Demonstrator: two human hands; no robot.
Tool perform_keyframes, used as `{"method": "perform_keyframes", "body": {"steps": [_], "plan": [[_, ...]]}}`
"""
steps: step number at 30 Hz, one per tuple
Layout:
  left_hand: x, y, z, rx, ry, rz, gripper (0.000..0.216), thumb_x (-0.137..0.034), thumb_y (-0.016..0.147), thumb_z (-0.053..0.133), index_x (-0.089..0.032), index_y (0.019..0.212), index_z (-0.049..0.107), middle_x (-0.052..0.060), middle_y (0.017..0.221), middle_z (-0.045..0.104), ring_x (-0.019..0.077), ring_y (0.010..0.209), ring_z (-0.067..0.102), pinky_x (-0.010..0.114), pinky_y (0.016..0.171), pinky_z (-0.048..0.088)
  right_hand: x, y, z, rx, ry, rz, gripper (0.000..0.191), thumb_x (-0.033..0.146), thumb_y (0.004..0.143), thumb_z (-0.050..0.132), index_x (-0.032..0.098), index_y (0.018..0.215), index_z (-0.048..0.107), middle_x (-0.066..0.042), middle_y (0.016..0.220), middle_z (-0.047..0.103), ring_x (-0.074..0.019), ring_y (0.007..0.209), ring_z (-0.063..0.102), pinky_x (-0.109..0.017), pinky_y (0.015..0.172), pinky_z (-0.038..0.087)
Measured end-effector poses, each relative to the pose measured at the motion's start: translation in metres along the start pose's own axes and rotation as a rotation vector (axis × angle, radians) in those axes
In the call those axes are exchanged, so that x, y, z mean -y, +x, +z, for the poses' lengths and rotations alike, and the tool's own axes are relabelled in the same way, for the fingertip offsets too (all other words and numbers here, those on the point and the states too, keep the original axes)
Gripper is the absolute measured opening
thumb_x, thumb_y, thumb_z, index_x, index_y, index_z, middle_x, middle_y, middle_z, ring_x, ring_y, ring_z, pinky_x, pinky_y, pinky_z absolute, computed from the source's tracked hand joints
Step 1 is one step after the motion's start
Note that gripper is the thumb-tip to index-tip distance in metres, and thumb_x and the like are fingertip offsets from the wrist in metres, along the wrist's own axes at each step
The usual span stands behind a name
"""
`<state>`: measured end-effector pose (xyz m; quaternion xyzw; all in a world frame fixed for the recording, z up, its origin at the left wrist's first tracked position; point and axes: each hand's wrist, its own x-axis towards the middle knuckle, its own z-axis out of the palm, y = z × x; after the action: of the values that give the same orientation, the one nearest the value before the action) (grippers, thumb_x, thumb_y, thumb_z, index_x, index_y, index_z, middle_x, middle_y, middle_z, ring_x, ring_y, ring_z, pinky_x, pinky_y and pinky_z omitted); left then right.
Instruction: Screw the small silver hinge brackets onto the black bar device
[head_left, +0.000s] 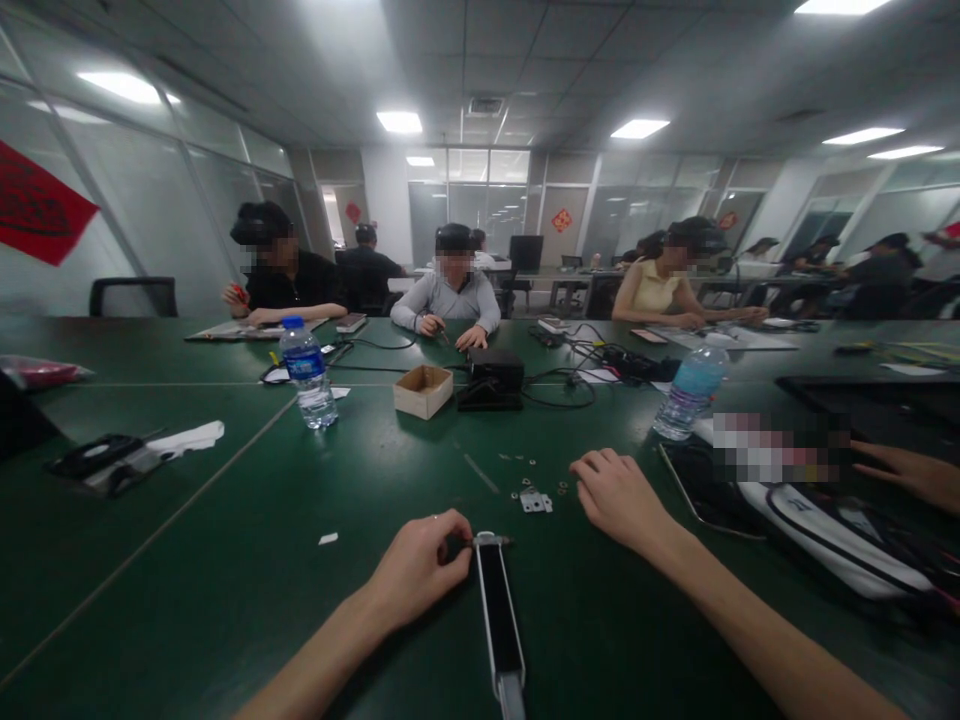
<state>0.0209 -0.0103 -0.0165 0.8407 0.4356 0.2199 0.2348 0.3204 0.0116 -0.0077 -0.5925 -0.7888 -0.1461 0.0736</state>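
Note:
A long black bar with a white frame [501,610] lies on the green table in front of me, a silver strip at its near end. Across its far end runs a short thin pin [504,541]. My left hand [424,560] has thumb and index finger closed at the left end of this pin; the fingertips hide part of it. Palm down, my right hand [619,495] rests on the table with loosely bent fingers, holding nothing visible. Just left of its fingertips are a small metal bracket [535,501] and several small nuts or washers [562,488].
Beyond my hands are a small open cardboard box [405,398], a black device [491,378] with cables and two water bottles [309,375] [694,385]. To the right lie a phone [709,490] and a white bag [832,550], near another person's hand [915,475]. Several people sit opposite.

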Motion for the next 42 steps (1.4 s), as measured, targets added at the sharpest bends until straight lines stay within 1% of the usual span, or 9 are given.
{"method": "perform_keyframes", "body": {"steps": [7, 17, 21, 26, 30, 32, 35, 39, 42], "plan": [[-0.001, 0.000, -0.003, 0.030, -0.008, -0.015, 0.015, -0.028, 0.085, 0.054, -0.019, 0.093, 0.062, -0.002, 0.074, 0.059, 0.0132, 0.063, 0.054, 0.023, 0.058, 0.040, 0.004, -0.001, 0.007, 0.029, 0.069, -0.066, 0.023, 0.014, 0.090, 0.049, 0.019, 0.106, 0.065, -0.010, 0.104, 0.063, -0.0253, 0.097, 0.055, -0.037, 0.079, 0.042], [0.001, 0.000, -0.001, 0.031, 0.005, -0.017, 0.014, -0.026, 0.084, 0.054, -0.019, 0.094, 0.061, -0.003, 0.071, 0.057, 0.0130, 0.061, 0.054, 0.023, 0.058, 0.039, 0.002, 0.001, 0.017, 0.040, 0.126, -0.006, 0.014, 0.017, 0.090, 0.051, 0.016, 0.092, 0.064, -0.010, 0.095, 0.062, -0.0242, 0.090, 0.056, -0.035, 0.075, 0.044], [-0.001, -0.002, -0.004, 0.044, -0.011, -0.015, 0.014, -0.027, 0.085, 0.053, -0.020, 0.094, 0.061, -0.002, 0.074, 0.058, 0.0129, 0.063, 0.055, 0.023, 0.058, 0.040, 0.005, 0.000, 0.015, -0.025, 0.124, -0.023, 0.010, 0.015, 0.086, 0.051, 0.015, 0.083, 0.060, -0.009, 0.088, 0.060, -0.0236, 0.085, 0.055, -0.034, 0.072, 0.042], [-0.003, -0.003, -0.008, 0.052, -0.017, -0.023, 0.017, -0.027, 0.082, 0.055, -0.019, 0.096, 0.059, -0.001, 0.078, 0.059, 0.0130, 0.063, 0.055, 0.023, 0.057, 0.041, 0.036, -0.005, 0.004, -0.191, 0.308, -0.119, 0.010, 0.014, 0.086, 0.050, 0.016, 0.083, 0.059, -0.007, 0.085, 0.061, -0.0204, 0.080, 0.054, -0.031, 0.069, 0.041], [-0.002, -0.004, -0.010, -0.001, 0.005, -0.023, 0.020, -0.025, 0.080, 0.055, -0.019, 0.099, 0.057, -0.001, 0.079, 0.060, 0.0125, 0.059, 0.054, 0.023, 0.055, 0.042, 0.075, -0.013, -0.001, -0.313, 0.486, -0.296, 0.010, 0.011, 0.085, 0.050, 0.016, 0.084, 0.059, -0.006, 0.081, 0.061, -0.0184, 0.076, 0.054, -0.031, 0.069, 0.041], [-0.002, -0.005, -0.011, -0.046, 0.042, 0.008, 0.021, -0.022, 0.080, 0.053, -0.018, 0.100, 0.056, 0.000, 0.082, 0.061, 0.0122, 0.058, 0.054, 0.024, 0.056, 0.042, 0.088, -0.016, -0.002, -0.340, 0.585, -0.400, 0.011, 0.011, 0.087, 0.048, 0.016, 0.086, 0.058, -0.006, 0.081, 0.062, -0.0179, 0.076, 0.054, -0.031, 0.069, 0.043], [-0.005, -0.008, -0.010, -0.092, 0.102, 0.113, 0.016, -0.021, 0.083, 0.050, -0.019, 0.097, 0.056, 0.002, 0.087, 0.063, 0.0135, 0.064, 0.057, 0.025, 0.060, 0.044, 0.093, -0.018, -0.004, -0.329, 0.733, -0.510, 0.013, 0.012, 0.090, 0.047, 0.017, 0.093, 0.057, -0.006, 0.084, 0.064, -0.0175, 0.078, 0.056, -0.030, 0.070, 0.047], [-0.014, -0.010, -0.002, -0.157, 0.160, 0.300, 0.011, -0.020, 0.087, 0.050, -0.020, 0.094, 0.058, 0.004, 0.088, 0.066, 0.0169, 0.077, 0.061, 0.028, 0.070, 0.047, 0.089, -0.018, -0.005, -0.378, 0.828, -0.505, 0.012, 0.014, 0.092, 0.047, 0.018, 0.095, 0.058, -0.005, 0.082, 0.064, -0.0171, 0.076, 0.058, -0.031, 0.069, 0.050], [-0.018, -0.010, 0.005, -0.217, 0.184, 0.391, 0.010, -0.018, 0.087, 0.053, -0.020, 0.096, 0.058, 0.004, 0.090, 0.067, 0.0175, 0.080, 0.062, 0.028, 0.073, 0.047, 0.089, -0.020, -0.006, -0.408, 0.877, -0.495, 0.010, 0.015, 0.092, 0.050, 0.019, 0.095, 0.058, -0.005, 0.081, 0.064, -0.0166, 0.075, 0.059, -0.030, 0.068, 0.050]]}}
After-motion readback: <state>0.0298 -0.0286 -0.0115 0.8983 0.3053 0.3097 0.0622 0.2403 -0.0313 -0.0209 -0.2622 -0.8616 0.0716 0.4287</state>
